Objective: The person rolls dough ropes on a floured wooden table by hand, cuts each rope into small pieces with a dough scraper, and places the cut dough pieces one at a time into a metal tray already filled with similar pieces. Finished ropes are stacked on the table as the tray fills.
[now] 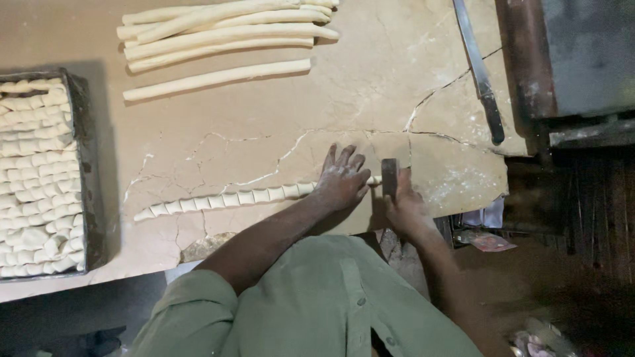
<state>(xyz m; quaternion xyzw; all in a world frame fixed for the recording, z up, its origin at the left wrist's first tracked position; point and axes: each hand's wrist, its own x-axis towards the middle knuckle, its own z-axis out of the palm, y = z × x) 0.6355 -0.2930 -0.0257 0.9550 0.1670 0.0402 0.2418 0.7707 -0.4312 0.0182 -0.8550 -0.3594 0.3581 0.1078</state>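
I see my left hand (342,180) pressed flat on the cracked stone table (264,125), fingers spread open and dusted with flour, resting on the right end of a long dough rope (225,199). That rope lies across the near part of the table and is already scored into short slanted segments along its length, out to its left tip. Just beside the left hand, my right hand (405,206) has its fingers closed around a small dark cutter blade (389,177), which stands upright on the table at the rope's right end, touching or nearly touching the dough; I cannot tell which.

At the far side of the table lies a pile of uncut dough ropes (225,33), well apart from my hands. On the left a dark metal tray (83,165) holds rows of cut dough pieces (36,172), packed close together. A long knife (479,73) lies near the table's right edge, its dark handle pointing toward me. My green shirt (317,304) fills the lower view.
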